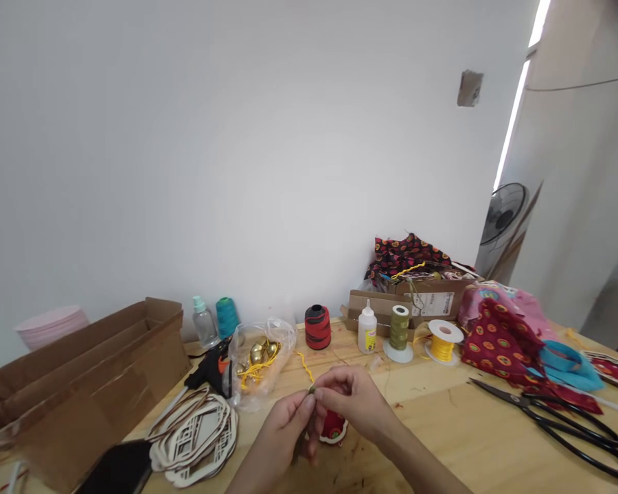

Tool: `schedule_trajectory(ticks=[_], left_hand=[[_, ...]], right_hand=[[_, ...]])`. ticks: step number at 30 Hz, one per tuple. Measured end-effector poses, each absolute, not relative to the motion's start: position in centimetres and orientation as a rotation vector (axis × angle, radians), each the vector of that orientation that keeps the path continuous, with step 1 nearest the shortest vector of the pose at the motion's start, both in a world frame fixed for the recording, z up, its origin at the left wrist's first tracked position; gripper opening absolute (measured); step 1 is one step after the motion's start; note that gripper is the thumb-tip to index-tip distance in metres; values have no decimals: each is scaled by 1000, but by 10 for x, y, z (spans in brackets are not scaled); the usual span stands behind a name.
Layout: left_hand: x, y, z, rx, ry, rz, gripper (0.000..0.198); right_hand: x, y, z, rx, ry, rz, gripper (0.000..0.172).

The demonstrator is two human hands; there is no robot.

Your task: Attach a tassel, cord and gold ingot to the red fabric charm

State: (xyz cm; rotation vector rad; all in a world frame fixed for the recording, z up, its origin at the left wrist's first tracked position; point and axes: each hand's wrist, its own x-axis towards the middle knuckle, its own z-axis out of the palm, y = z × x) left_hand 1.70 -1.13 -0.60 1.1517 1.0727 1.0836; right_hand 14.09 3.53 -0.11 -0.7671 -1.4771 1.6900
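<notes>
My left hand [288, 425] and my right hand [355, 399] meet low in the middle of the view, thumbs and fingertips pinched together. Between them is what looks like olive-green thread [312, 390], mostly hidden by the fingers. A yellow cord [305, 367] runs up and away from the fingertips onto the table. Just below and behind my right hand, a red patterned fabric piece [334, 425] with a pale scalloped edge shows in part. Whether the cord joins it is hidden.
Black scissors [551, 418] lie at right near red cloth [499, 343]. Behind stand a red-black thread cone [318, 328], glue bottle [367, 329], olive spool [399, 328] and yellow spool [443, 341]. Left are a bag of bells [260, 360], wooden frames [200, 439] and a cardboard box [108, 391].
</notes>
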Motion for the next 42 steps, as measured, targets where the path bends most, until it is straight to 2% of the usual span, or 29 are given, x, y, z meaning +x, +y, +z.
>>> schedule_trajectory(ticks=[8,28,42], left_hand=[[17,-15,-5,968,923,1119,26],[16,-18,-3,989,1039,1017,30],[14,-22,4,767,891,979,26]], right_hand=[[142,34,3,-782,-1451,1725,24],[142,36,-1,-882,-1490,1645,7],[142,34,5,-906,-1466,1622,10]])
